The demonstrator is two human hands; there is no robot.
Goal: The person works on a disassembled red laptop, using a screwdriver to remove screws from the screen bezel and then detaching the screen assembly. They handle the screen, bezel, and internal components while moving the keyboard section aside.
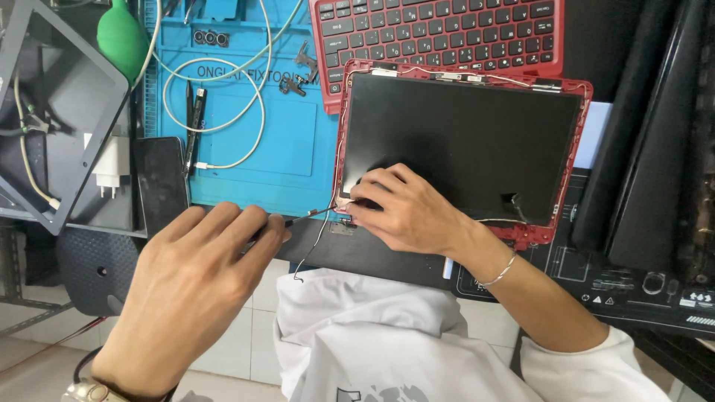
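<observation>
A red laptop lid [573, 141] lies open on the bench with its bare black screen panel [454, 141] facing up. My right hand [406, 208] presses on the panel's near left corner, fingers bent over the frame edge. My left hand [194, 286] grips a thin dark screwdriver [305, 217] whose tip points right at that same corner, beside my right fingers. A thin black wire [316, 242] loops down from the corner. The red keyboard half [439, 37] lies beyond the lid.
A blue repair mat [290, 149] holds a white cable [223, 97], tweezers and small metal parts. A dark phone [160, 182], a white charger [112, 167] and a green blower bulb [121, 37] sit left. Black laptop shells [655, 164] lean at right.
</observation>
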